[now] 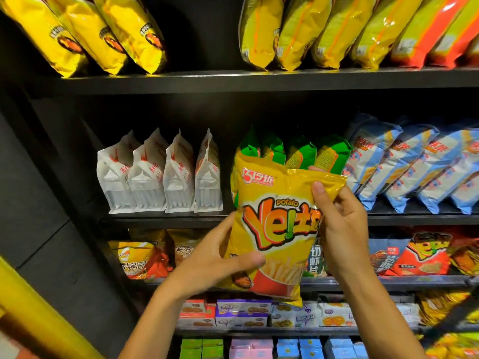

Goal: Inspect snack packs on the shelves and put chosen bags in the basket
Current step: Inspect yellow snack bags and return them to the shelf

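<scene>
A glossy yellow plastic bag of potato sticks [278,229], printed with large orange and green lettering and a picture of fries in a red carton, is held up in front of black metal shelves [233,81]. Its long axis runs nearly vertical, tilted slightly so that the sealed top edge points up and a little to the right, and the printed front is turned toward the camera. The lower left side of the bag is grasped by the left hand [220,260], with the thumb laid across the front. The upper right corner is pinched by the right hand [339,218], thumb on the front and fingers curled behind. Directly behind the bag, on the middle shelf, green-topped snack bags [300,151] are lined up, with white stand-up pouches [155,174] to the left and blue-and-white bags [404,164] to the right. Yellow bags [85,35] are ranged on the top shelf.
</scene>
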Tool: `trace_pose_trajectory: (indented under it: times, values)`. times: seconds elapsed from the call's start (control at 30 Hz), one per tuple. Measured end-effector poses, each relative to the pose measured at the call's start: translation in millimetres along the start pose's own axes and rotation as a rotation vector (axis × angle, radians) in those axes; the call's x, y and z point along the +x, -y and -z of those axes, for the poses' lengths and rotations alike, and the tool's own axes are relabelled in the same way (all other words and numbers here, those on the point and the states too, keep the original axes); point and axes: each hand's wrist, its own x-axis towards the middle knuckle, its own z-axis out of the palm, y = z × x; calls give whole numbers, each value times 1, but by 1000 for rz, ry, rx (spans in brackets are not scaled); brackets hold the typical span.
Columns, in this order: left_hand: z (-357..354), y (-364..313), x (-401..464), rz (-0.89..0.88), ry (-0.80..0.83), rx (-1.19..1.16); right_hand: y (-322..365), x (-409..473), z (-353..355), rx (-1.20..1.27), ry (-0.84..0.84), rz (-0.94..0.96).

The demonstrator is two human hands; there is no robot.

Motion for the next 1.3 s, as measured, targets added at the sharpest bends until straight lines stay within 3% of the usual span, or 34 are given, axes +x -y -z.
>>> trace_pose_trajectory:
  times: [0.27,0.4,0.5,0.87,1.07,1.3]
  values:
    - [-21,5,-3,-61,-458,37,-27,-17,-5,-112,247,-246]
    - [-16,13,-7,-33,-287,136,-31,-23,-15,-177,154,-263]
    - [-17,14,-13,-24,-176,80,-35,-19,-14,-247,53,-371]
    - [-10,20,-17,-24,-140,77,-39,-19,-19,-252,93,-261]
    - [-17,21,-6,-84,-272,8,-25,-28,-31,-260,43,-95]
    - [-18,27,15,-47,-597,-224,-11,-32,-22,-174,299,-147]
